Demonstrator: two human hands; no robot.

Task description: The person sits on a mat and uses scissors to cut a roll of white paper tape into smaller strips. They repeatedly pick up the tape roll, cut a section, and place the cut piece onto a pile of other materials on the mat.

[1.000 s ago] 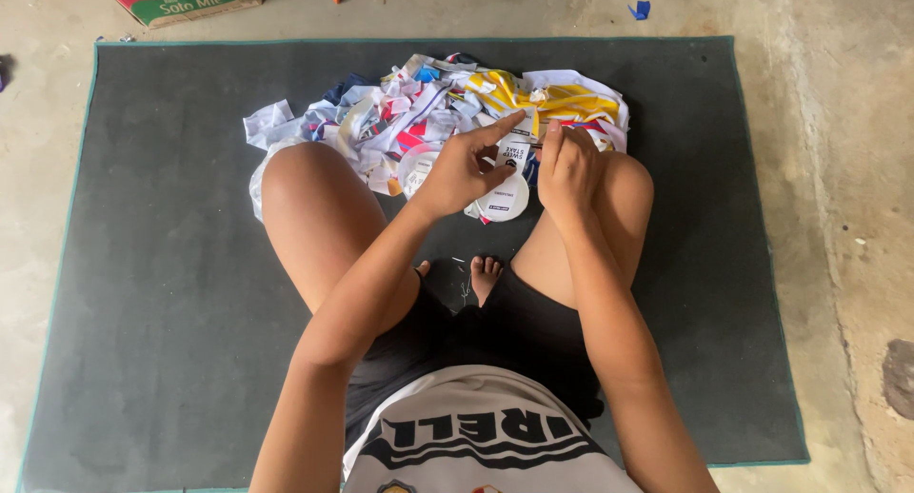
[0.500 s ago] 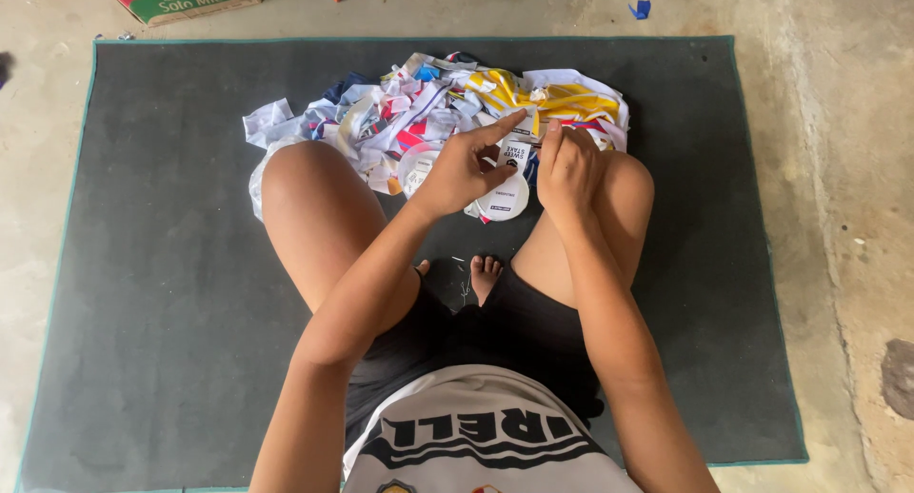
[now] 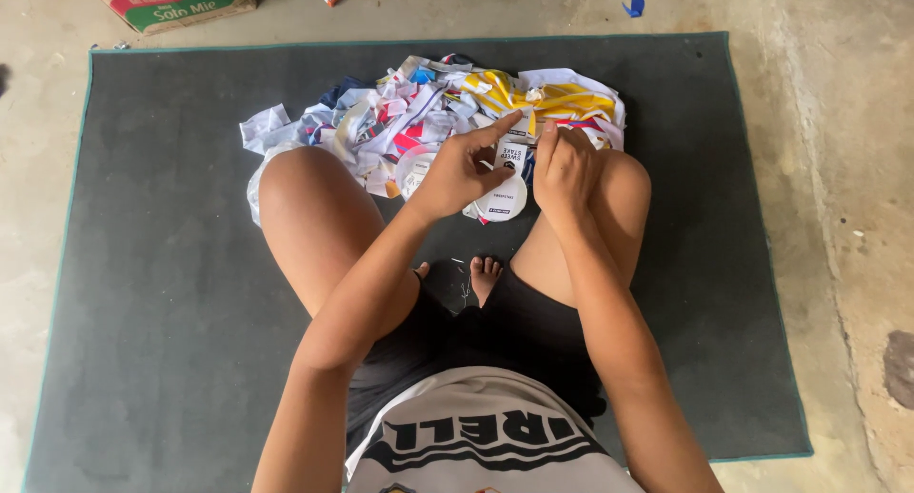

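While the left hand (image 3: pixel 455 174) pinches a small white label (image 3: pixel 511 153), index extended, the half-curled right hand (image 3: pixel 566 165) steadies it beside the scrap heap (image 3: pixel 428 112)

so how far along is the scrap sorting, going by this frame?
Done: nothing clearly set aside; a few small bits lie on the dark mat between the legs, but I can't tell what they are. In hand: left hand and right hand pinch a small white label piece above a round white piece. Left: the whole heap of cut fabric scraps beyond the knees looks unsorted.
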